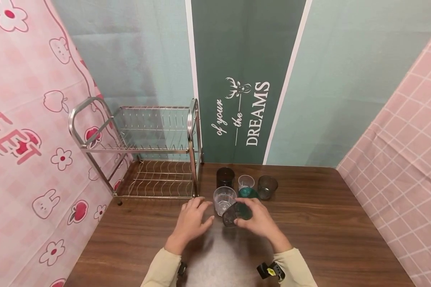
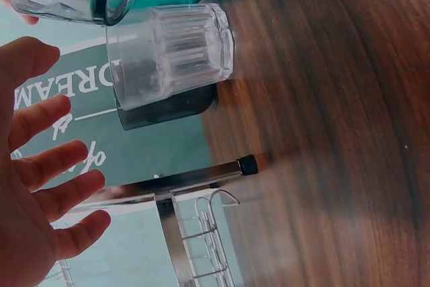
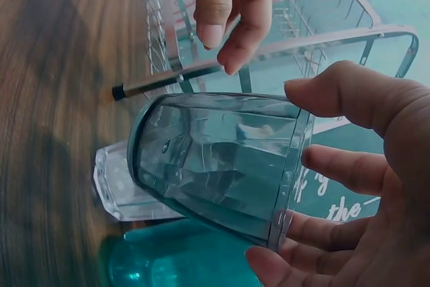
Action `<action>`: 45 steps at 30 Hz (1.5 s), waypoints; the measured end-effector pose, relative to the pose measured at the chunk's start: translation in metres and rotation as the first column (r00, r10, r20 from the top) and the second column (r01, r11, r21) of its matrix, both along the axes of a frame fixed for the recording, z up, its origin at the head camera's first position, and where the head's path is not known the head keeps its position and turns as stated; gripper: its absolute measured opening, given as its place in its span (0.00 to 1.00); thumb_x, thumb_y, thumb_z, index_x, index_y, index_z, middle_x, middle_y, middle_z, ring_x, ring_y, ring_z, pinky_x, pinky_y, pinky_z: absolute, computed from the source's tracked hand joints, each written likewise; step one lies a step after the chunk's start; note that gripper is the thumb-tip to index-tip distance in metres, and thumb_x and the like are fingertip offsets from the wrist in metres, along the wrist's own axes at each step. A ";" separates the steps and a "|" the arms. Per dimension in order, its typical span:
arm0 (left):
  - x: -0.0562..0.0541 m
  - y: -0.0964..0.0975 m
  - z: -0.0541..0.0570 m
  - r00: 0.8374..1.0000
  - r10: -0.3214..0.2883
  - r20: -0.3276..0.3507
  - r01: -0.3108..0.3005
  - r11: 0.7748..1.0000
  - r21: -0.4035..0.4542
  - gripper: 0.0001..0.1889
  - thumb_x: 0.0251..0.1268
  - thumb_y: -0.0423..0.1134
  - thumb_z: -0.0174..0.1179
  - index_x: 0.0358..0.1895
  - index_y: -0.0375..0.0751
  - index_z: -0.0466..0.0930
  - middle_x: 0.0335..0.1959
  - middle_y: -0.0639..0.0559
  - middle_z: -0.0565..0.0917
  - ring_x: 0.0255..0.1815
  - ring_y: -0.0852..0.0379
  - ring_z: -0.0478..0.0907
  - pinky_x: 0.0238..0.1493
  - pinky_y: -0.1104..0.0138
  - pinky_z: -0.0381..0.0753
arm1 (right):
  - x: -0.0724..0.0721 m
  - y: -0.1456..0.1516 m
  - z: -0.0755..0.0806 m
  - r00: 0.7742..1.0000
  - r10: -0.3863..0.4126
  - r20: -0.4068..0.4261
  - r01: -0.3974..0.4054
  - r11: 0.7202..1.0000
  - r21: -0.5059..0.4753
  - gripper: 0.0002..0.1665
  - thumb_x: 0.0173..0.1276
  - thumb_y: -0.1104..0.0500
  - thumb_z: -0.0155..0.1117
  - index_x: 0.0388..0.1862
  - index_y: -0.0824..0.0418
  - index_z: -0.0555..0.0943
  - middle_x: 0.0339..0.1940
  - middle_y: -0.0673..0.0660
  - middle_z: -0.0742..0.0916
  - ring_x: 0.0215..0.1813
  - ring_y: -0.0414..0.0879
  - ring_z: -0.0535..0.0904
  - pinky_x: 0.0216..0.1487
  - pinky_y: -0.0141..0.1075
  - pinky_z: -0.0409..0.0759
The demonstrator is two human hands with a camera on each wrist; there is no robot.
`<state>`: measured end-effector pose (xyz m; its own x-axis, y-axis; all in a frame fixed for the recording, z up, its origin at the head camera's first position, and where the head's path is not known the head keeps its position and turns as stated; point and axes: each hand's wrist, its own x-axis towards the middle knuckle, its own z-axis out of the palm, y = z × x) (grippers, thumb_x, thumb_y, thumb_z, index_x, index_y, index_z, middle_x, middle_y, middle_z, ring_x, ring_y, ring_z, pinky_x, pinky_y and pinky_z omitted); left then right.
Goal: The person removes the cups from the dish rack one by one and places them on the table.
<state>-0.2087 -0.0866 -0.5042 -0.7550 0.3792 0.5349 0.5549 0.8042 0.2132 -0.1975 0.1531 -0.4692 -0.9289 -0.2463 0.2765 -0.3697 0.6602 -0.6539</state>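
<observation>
My right hand (image 1: 256,218) grips a grey see-through glass (image 3: 218,159) near its rim, between thumb and fingers. Tilted, that glass hangs in front of the others, its base off the table in the right wrist view. My left hand (image 1: 193,220) holds nothing; its fingers spread loosely beside a clear ribbed glass (image 2: 178,55), apart from it. Behind the held glass stands a teal glass (image 3: 178,257), partly hidden in the head view. A black glass (image 1: 225,177), a small clear glass (image 1: 246,181) and a dark grey glass (image 1: 268,187) stand farther back.
A two-tier metal dish rack (image 1: 140,151) stands at the back left of the brown wooden table (image 1: 327,223). Behind hangs a green cloth (image 1: 249,48) with white lettering. Pink patterned cloth (image 1: 43,159) borders the left, pink checked cloth (image 1: 406,139) the right.
</observation>
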 end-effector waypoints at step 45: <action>-0.008 0.063 -0.005 0.987 -0.119 -0.110 0.101 0.982 -0.158 0.18 0.49 0.52 0.63 0.44 0.50 0.81 0.47 0.47 0.75 0.47 0.50 0.73 0.41 0.55 0.69 | -0.019 0.071 -0.012 0.984 -0.121 0.130 0.092 0.973 0.211 0.33 0.44 0.61 0.72 0.54 0.62 0.77 0.48 0.69 0.74 0.50 0.66 0.69 0.43 0.57 0.71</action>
<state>-0.2163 -0.0234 -0.5089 -0.6387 0.5400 0.5482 0.6558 0.7547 0.0207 -0.2162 0.2241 -0.4817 -0.9788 -0.1809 0.0956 -0.2037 0.8151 -0.5424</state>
